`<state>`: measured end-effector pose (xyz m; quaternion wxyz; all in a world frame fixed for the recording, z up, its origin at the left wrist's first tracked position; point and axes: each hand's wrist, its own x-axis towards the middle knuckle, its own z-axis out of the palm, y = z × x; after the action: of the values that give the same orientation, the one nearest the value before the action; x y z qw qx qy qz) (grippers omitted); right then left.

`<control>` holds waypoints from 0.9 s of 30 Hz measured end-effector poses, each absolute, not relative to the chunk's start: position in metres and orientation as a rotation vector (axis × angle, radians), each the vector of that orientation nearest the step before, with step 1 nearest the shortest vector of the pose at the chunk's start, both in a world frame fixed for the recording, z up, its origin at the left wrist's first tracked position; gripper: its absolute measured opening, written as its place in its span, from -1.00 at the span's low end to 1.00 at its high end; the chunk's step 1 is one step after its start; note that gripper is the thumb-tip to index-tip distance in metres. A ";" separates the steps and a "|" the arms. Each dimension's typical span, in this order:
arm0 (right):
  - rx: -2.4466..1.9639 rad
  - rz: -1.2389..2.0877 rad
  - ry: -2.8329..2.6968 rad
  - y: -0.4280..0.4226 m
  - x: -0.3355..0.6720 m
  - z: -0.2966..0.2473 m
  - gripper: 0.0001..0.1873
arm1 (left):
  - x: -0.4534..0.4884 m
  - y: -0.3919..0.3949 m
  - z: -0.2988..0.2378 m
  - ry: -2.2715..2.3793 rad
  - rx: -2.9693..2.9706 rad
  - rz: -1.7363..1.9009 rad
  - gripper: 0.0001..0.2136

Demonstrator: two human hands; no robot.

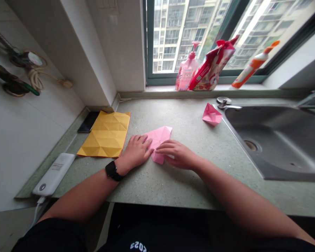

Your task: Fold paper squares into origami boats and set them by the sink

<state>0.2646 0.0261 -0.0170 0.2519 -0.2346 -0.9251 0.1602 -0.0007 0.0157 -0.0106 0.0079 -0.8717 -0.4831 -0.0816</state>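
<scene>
Speckled countertop [152, 110] under a window [191, 38]. Left hand [136, 151] palm-down, fingers extended onto left edge of pink paper [157, 137]; right hand [177, 154] fingers bent over its right side, pinch or not unclear. Paper sits mid-counter between both hands. Creased yellow sheet [105, 134] to the left, folded pink piece [212, 114] right, beside sink [278, 147].

The middle sheet [159, 134] was pink, like the folded piece [212, 115] at far right; the yellow paper [105, 136] on the left bore a triangular crease pattern. Speckles dotted the grey-green counter [157, 190]; the watch [111, 169] was black.
</scene>
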 end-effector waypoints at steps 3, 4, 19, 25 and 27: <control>-0.874 0.208 -2.418 0.044 0.283 -0.025 -0.42 | 0.000 0.015 -0.011 -1.479 -2.805 -0.272 -0.61; -0.941 0.157 -2.402 0.050 0.289 -0.027 -0.37 | 0.000 0.015 -0.012 -1.463 -2.835 -0.273 -0.62; -1.036 0.227 -2.579 0.054 0.297 -0.017 -0.71 | -0.003 0.018 0.001 -1.358 -3.205 -0.429 -0.57; -1.119 0.166 -2.590 0.049 0.296 -0.015 -0.72 | -0.001 0.006 0.005 -1.267 -3.099 -0.564 -0.68; -1.103 0.198 -2.609 0.047 0.295 -0.015 -0.72 | -0.003 0.007 0.004 -1.243 -3.074 -0.528 -0.71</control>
<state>0.2948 0.0468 -0.0146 0.1503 -0.3839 -0.9084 0.0690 -0.0031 0.0072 0.0044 -0.1078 -0.9102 -0.3681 -0.1562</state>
